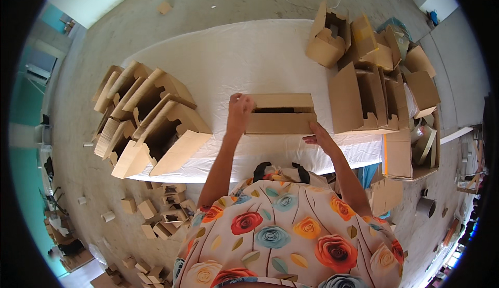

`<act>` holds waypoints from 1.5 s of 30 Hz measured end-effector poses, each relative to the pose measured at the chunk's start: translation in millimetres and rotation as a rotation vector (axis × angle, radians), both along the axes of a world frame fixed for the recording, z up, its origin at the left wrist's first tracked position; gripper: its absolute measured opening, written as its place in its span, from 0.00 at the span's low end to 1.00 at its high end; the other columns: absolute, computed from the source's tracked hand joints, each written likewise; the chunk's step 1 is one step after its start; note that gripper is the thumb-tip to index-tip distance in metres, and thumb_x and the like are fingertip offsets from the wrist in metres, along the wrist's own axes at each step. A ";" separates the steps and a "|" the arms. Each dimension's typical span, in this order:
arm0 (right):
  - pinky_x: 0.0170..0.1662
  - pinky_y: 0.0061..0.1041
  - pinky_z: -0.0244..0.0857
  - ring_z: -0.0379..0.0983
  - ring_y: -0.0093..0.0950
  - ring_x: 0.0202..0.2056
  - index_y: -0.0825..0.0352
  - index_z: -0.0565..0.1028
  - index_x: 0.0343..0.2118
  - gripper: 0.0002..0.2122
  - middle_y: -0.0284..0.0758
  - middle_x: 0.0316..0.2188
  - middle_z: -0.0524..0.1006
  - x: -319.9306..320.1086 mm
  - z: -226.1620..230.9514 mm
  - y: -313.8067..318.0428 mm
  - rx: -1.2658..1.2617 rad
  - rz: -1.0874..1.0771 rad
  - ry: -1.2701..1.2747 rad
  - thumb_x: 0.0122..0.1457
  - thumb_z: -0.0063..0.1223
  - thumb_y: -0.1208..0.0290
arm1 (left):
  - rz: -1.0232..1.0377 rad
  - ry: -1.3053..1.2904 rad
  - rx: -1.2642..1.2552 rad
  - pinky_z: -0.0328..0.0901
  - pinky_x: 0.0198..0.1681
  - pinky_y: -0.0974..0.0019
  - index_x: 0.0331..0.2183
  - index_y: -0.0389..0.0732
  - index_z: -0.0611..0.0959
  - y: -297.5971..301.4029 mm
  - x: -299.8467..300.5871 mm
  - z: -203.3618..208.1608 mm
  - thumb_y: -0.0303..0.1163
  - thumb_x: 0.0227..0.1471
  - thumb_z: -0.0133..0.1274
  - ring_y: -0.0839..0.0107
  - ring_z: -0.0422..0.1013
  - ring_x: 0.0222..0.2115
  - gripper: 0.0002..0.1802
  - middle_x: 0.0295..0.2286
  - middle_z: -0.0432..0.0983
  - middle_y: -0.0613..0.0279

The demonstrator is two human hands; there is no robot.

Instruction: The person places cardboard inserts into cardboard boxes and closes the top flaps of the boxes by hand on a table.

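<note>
A low brown cardboard box (279, 124) lies crosswise in front of me, with a dark lengthwise gap in its top between two flaps. My left hand (240, 113) is at its left end, fingers curled in over the upper corner and slightly blurred. At the lower right corner, my right hand (323, 136) touches the box. Its fingers are stretched out and apart, some of them below the box's near edge. The inside of the box is mostly hidden.
The box rests on a table with a white cover (228, 49). Open cardboard boxes (156, 116) stand in rows at the left. More open boxes (358, 96) crowd the right side. Small cardboard pieces (147, 209) lie on the floor at lower left.
</note>
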State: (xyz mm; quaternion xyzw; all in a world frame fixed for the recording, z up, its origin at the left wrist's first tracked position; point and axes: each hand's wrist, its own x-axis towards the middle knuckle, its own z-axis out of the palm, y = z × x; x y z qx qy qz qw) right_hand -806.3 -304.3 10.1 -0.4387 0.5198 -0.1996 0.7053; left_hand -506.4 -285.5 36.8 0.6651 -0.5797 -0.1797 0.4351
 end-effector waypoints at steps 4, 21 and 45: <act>0.44 0.25 0.66 0.71 0.30 0.38 0.68 0.56 0.52 0.24 0.40 0.45 0.66 19.2 0.2 2.0 0.048 -0.070 -0.164 0.59 0.35 0.54 | 0.163 0.101 0.131 0.62 0.42 0.56 0.31 0.41 0.75 0.9 -7.9 -5.7 0.29 0.46 0.50 0.51 0.61 0.43 0.07 0.38 0.64 0.45; 0.45 0.28 0.64 0.63 0.28 0.45 0.63 0.57 0.46 0.15 0.35 0.43 0.62 314.5 -33.7 -88.2 0.102 -0.252 -0.274 0.58 0.40 0.64 | 0.090 -0.754 0.392 0.33 0.54 0.37 0.48 0.54 0.69 -108.3 137.1 9.7 0.48 0.45 0.48 0.48 0.44 0.55 0.26 0.55 0.51 0.61; 0.49 0.40 0.54 0.62 0.43 0.45 0.64 0.57 0.50 0.32 0.45 0.46 0.65 34.1 7.0 -320.0 -0.843 0.237 1.216 0.40 0.60 0.71 | 0.191 -0.734 0.277 0.37 0.53 0.36 0.52 0.50 0.62 -113.6 163.5 33.1 0.41 0.38 0.57 0.46 0.37 0.57 0.38 0.56 0.43 0.52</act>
